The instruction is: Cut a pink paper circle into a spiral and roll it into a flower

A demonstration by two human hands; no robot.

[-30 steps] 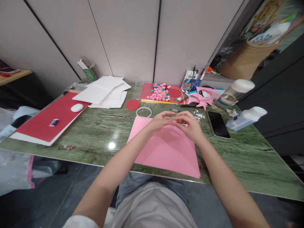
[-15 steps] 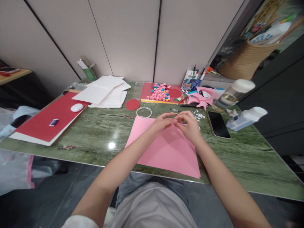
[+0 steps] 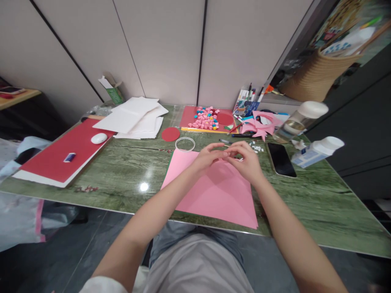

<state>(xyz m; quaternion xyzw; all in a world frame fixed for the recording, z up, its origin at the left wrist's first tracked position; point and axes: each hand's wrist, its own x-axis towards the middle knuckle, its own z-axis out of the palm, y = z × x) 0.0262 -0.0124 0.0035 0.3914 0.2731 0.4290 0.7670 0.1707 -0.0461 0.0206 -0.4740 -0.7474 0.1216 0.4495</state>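
Pink paper sheets (image 3: 214, 195) lie on the green table in front of me. Over their far edge my left hand (image 3: 210, 157) and my right hand (image 3: 244, 160) meet at the fingertips. Both hands are pinched together around something too small to make out. Just beyond my left hand lies a white ring (image 3: 185, 144), and past it a red paper circle (image 3: 171, 134). White paper bits (image 3: 258, 149) lie beyond my right hand, beside a pen (image 3: 225, 141).
At the right are a phone (image 3: 281, 160), a white bottle (image 3: 319, 152) and a clear bottle (image 3: 290, 128). Pink and coloured beads (image 3: 206, 119) sit at the back. White sheets (image 3: 131, 116) and a red board (image 3: 61, 156) lie to the left.
My right hand has turned slightly, its fingers shifting a little over the paper. My left hand has barely moved.
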